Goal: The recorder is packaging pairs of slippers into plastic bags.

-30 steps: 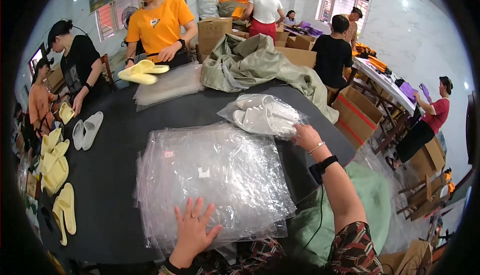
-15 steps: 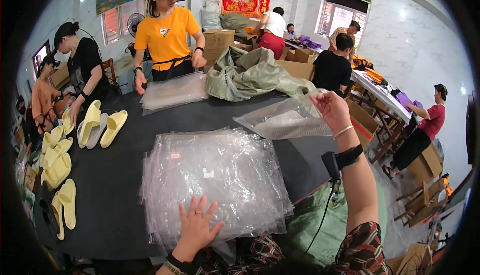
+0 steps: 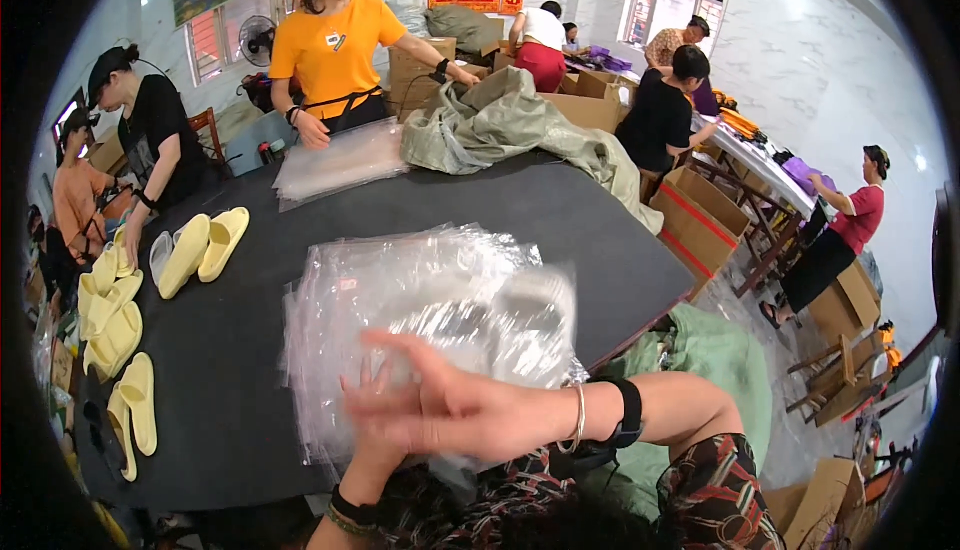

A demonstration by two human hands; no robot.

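Note:
A stack of clear plastic bags (image 3: 335,335) lies on the dark table in front of me. Across its right part rests a clear bag holding a whitish, slipper-like shape (image 3: 525,325), blurred by motion. My right hand (image 3: 460,410) reaches leftward over the stack's near part, its fingers smeared but stretched apart, with nothing seen in them. Beneath it, my left hand (image 3: 368,450) is mostly covered; its visible fingertips are spread at the stack's near side.
Yellow slippers (image 3: 115,335) line the table's left side. Opposite, a person in orange stands by another bag stack (image 3: 330,165) and a grey-green sack (image 3: 500,125). An open carton (image 3: 700,220) and green sacking (image 3: 700,360) lie right. Other people work around.
My right hand has come down and left from the raised bag to above my left hand. That bag now lies on the stack. The person in orange has reached toward the sack.

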